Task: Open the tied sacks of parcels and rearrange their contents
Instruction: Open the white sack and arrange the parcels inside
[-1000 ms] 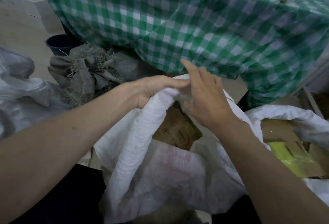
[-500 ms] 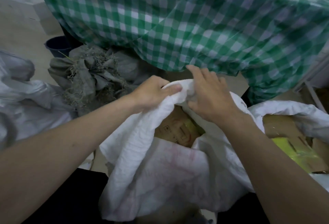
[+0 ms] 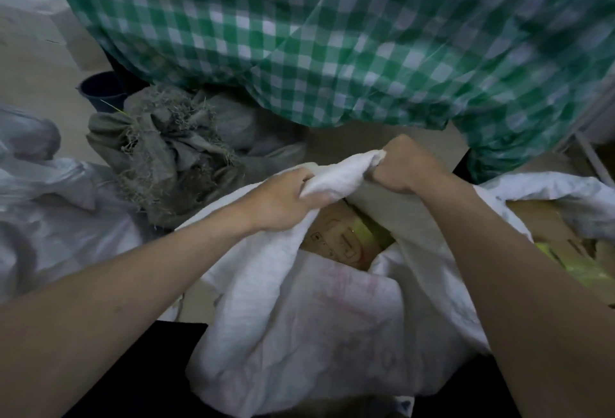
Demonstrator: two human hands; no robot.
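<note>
- Half a second ago the two hands lay loosely on the bunched top of the white sack (image 3: 299, 318). Now both have closed into fists on it, and the right one has lifted a little.
- The left hand (image 3: 283, 201) grips the bunched cloth near the middle of the frame, knuckles up.
- The right hand (image 3: 406, 168) grips the far end of the same bunch, just right of the middle. A white tip of cloth pokes out by its thumb.
- The hands are close together, with a short twist of cloth stretched between them.
- The sack fills the lower middle of the frame. Its mouth gapes under the hands, and a brown cardboard parcel (image 3: 336, 238) shows inside.
- To do this step well, I think the hands should pull apart gently and spread the rim wide, so the parcel does not catch.
- Both forearms reach in from the bottom corners, bare and nearly straight.
- A green checked cloth (image 3: 332, 35) hangs across the top. A grey frayed sack (image 3: 166, 151) sits at the left.
</note>
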